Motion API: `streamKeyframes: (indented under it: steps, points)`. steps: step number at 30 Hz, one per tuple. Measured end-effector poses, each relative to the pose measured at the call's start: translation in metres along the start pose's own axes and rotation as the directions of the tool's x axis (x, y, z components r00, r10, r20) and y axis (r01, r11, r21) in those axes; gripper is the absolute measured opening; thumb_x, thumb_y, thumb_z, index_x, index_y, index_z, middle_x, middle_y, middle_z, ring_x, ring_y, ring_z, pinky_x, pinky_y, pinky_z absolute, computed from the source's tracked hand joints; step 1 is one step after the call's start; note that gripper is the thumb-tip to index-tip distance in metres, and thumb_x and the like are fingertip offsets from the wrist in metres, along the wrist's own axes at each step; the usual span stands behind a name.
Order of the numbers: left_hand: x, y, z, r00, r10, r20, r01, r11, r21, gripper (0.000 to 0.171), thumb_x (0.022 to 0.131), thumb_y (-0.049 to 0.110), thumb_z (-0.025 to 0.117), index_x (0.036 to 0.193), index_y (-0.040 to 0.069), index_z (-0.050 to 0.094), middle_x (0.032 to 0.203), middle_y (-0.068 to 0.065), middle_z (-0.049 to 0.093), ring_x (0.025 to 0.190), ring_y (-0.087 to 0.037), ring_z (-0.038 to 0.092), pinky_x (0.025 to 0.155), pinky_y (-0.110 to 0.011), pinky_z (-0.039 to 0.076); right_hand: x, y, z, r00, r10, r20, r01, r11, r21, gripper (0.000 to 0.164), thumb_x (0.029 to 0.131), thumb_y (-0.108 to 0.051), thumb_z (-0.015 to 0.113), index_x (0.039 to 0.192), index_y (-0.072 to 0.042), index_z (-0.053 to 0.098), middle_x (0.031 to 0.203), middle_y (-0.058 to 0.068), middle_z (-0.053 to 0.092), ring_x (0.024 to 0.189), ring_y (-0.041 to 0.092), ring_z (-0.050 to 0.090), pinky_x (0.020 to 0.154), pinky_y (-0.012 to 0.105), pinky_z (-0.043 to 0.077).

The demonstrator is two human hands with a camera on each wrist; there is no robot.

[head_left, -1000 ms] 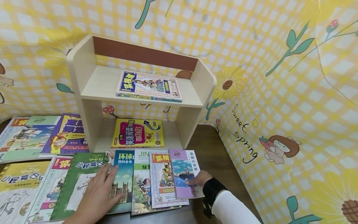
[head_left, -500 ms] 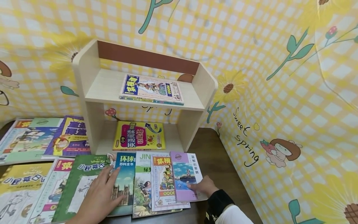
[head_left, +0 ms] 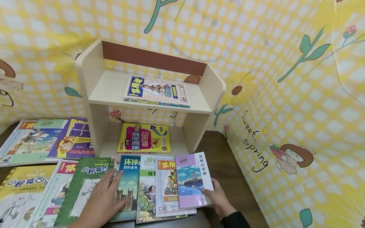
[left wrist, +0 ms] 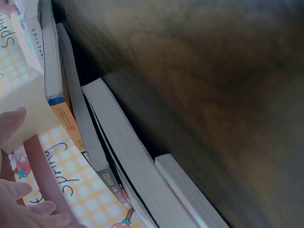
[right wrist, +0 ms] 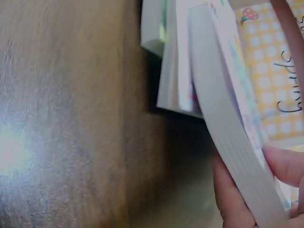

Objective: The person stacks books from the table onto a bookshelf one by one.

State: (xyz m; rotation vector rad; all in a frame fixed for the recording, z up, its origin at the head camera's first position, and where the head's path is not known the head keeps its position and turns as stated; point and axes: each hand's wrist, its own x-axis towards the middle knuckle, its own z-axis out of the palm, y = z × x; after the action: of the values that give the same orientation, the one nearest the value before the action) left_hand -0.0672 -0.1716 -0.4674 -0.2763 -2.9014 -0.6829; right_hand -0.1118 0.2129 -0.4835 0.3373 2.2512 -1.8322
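In the head view my right hand [head_left: 220,197] pinches a purple-and-white paperback book [head_left: 190,167] at its lower right edge, thumb on the cover. The right wrist view shows that book's page block [right wrist: 228,118] between thumb and fingers, with its near end raised from the dark table. My left hand [head_left: 98,201] lies with spread fingers over a green book [head_left: 82,180] and a blue book [head_left: 129,182]. Beside the held book are a pink-bordered book [head_left: 168,202], partly covered by it, and a white-and-green book [head_left: 146,186].
A two-tier wooden shelf [head_left: 95,126] stands behind the row. On its upper board lies a small stack of books [head_left: 158,90], and below it a yellow book [head_left: 144,137]. More books, including a purple one [head_left: 72,142], lie at left. Patterned cloth [head_left: 285,110] hangs behind and at right.
My right hand has taken hold of the purple-and-white book's right edge and raised it slightly, tilting it. The left hand stays over the green and blue books.
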Motion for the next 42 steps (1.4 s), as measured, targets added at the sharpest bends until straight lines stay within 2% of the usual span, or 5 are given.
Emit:
streamKeyframes:
  steps: [9, 20, 29, 35, 42]
  points:
    - [0.004, 0.008, -0.004, 0.996, -0.019, 0.083, 0.028, 0.994, -0.109, 0.098, 0.071, 0.036, 0.084, 0.147, 0.000, 0.034, 0.146, -0.031, 0.032, 0.128, -0.054, 0.035, 0.093, -0.067, 0.040, -0.016, -0.015, 0.006, 0.988, 0.013, 0.153, -0.022, 0.998, 0.058, 0.075, 0.090, -0.005, 0.064, 0.152, -0.002, 0.023, 0.092, 0.007, 0.067, 0.070, 0.019, 0.068, 0.058, 0.036, 0.057]
    - [0.010, 0.020, -0.011, 0.985, -0.006, 0.170, 0.054, 0.958, -0.281, 0.111, 0.067, 0.028, 0.087, 0.154, 0.007, 0.021, 0.151, -0.028, 0.026, 0.128, -0.053, 0.038, 0.091, -0.061, 0.046, -0.019, -0.034, 0.032, 0.919, -0.031, 0.392, -0.024, 0.991, 0.134, 0.067, 0.088, -0.004, 0.063, 0.149, -0.002, 0.034, 0.103, 0.016, 0.070, 0.078, 0.023, 0.070, 0.066, 0.034, 0.059]
    - [0.011, 0.025, -0.024, 0.969, -0.023, 0.246, 0.112, 0.929, -0.352, 0.121, 0.062, 0.035, 0.090, 0.155, 0.012, 0.016, 0.153, -0.028, 0.022, 0.132, -0.055, 0.030, 0.093, -0.063, 0.044, -0.021, -0.055, 0.044, 0.824, -0.017, 0.567, -0.009, 0.999, 0.043, 0.059, 0.089, -0.006, 0.064, 0.145, -0.004, 0.043, 0.115, 0.016, 0.066, 0.086, 0.024, 0.068, 0.073, 0.036, 0.058]
    - [0.012, 0.022, -0.036, 0.964, 0.029, 0.264, 0.089, 0.901, -0.425, 0.126, 0.058, 0.048, 0.088, 0.156, 0.014, 0.016, 0.155, -0.024, 0.022, 0.135, -0.051, 0.028, 0.101, -0.064, 0.037, -0.018, -0.072, 0.046, 0.767, 0.000, 0.642, 0.013, 1.000, -0.015, 0.055, 0.091, -0.006, 0.064, 0.143, -0.005, 0.046, 0.119, 0.014, 0.064, 0.088, 0.021, 0.068, 0.074, 0.033, 0.057]
    - [0.003, 0.022, -0.043, 0.972, 0.140, 0.188, -0.033, 0.877, -0.480, 0.130, 0.052, 0.054, 0.087, 0.155, 0.012, 0.019, 0.153, -0.024, 0.026, 0.133, -0.051, 0.031, 0.099, -0.066, 0.036, -0.009, -0.081, 0.041, 0.641, 0.039, 0.766, -0.043, 0.999, -0.015, 0.056, 0.091, -0.010, 0.066, 0.143, -0.003, 0.045, 0.110, 0.011, 0.069, 0.087, 0.018, 0.070, 0.077, 0.033, 0.057]
